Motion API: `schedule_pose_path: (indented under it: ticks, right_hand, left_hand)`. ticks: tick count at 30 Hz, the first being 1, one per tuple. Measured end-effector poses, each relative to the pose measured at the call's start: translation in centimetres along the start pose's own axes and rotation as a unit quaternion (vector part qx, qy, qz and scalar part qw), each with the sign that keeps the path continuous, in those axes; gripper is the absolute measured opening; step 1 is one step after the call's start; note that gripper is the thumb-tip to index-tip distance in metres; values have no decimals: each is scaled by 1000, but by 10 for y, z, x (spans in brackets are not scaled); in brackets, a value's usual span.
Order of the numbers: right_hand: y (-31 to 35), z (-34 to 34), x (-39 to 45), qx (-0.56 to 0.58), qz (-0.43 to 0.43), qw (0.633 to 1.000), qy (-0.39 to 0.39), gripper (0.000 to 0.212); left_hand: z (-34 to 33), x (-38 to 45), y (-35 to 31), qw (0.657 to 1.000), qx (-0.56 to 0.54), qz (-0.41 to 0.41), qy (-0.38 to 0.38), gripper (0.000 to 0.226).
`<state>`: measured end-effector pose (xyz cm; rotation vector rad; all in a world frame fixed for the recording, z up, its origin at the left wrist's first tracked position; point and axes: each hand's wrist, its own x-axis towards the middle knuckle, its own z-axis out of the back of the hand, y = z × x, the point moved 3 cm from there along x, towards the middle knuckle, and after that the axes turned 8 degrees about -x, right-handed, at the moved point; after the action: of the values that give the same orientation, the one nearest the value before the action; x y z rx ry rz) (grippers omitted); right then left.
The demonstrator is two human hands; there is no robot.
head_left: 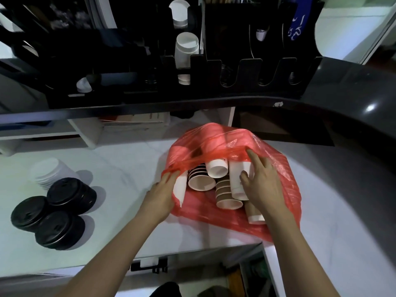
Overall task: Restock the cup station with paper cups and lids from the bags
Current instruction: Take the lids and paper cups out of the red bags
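A red plastic bag (276, 168) lies open on the white counter (132, 168), full of stacked paper cups. Inside are white cup stacks (217, 168) and brown ribbed cup stacks (227, 195). My left hand (161, 195) grips the bag's left rim and holds it open. My right hand (260, 185) reaches into the bag and closes around a white cup stack (236, 183). The black cup station (192, 67) stands behind on a dark ledge, with white cups (185, 50) in one of its slots.
Three stacks of black lids (57, 219) and a stack of white lids (50, 171) sit at the counter's left. White shelving (85, 133) runs under the dark ledge. The counter's front edge lies just below the bag.
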<state>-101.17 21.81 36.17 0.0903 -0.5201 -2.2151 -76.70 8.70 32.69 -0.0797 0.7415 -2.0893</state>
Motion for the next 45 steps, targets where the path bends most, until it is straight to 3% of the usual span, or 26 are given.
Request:
schedule_pose_path:
  ticks: [4, 15, 24, 28, 32, 38, 45]
  right_hand:
    - [-5, 0, 0, 24, -22, 999, 0, 73]
    - [-17, 5, 5, 46, -81, 996, 3, 72]
    - [-35, 6, 7, 44, -146, 988, 29, 107]
    - [-38, 1, 7, 60, -145, 988, 5, 105]
    - [-37, -3, 2, 113, -172, 979, -9, 95]
    - [-35, -3, -17, 164, -182, 969, -46, 89]
    - [-36, 1, -49, 195, -186, 960, -79, 89]
  left_hand:
    - [-7, 9, 7, 994, -92, -49, 21, 98]
    - [-19, 41, 4, 991, -96, -90, 32, 96]
    - [-37, 52, -21, 991, -56, -117, 34, 79]
    - [-32, 41, -38, 996, 14, -85, 0, 66]
    - [-19, 30, -58, 980, 55, -154, -116, 48]
    - [-6, 13, -83, 958, 80, -177, -211, 33]
    - [-7, -2, -111, 930, 35, -270, -245, 24]
